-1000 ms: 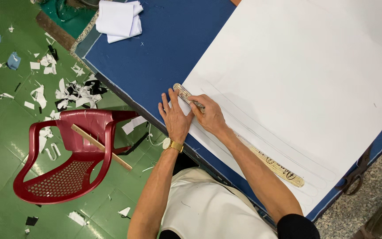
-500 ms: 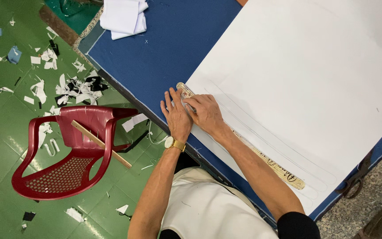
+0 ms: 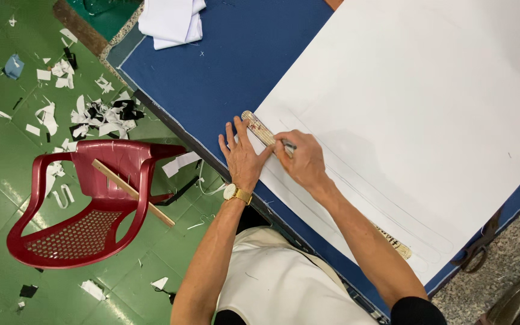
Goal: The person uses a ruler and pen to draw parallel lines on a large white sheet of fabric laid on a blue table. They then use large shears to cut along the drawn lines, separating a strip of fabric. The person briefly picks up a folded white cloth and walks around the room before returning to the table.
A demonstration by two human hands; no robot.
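Observation:
A large white sheet [image 3: 416, 102] lies on a blue-covered table [image 3: 236, 66]. A long wooden ruler [image 3: 259, 128] runs along the sheet's near edge, mostly hidden under my right forearm, with its far end [image 3: 397, 245] showing. My left hand [image 3: 243, 156], with a gold watch at the wrist, presses flat on the ruler's near end at the sheet's corner. My right hand [image 3: 301, 161] is closed around a thin dark pen or pencil, its tip against the ruler. Faint drawn lines run across the sheet parallel to the ruler.
A dark red plastic chair [image 3: 85, 204] with a wooden stick [image 3: 132, 191] across it stands on the green floor at left, amid several paper and fabric scraps [image 3: 100, 117]. Folded white cloth [image 3: 170, 21] lies at the table's far corner. Scissors [image 3: 481, 247] rest at the right edge.
The view has shifted slightly. My right hand has slid a little along the ruler toward its near end. My left hand stays pressed on the ruler.

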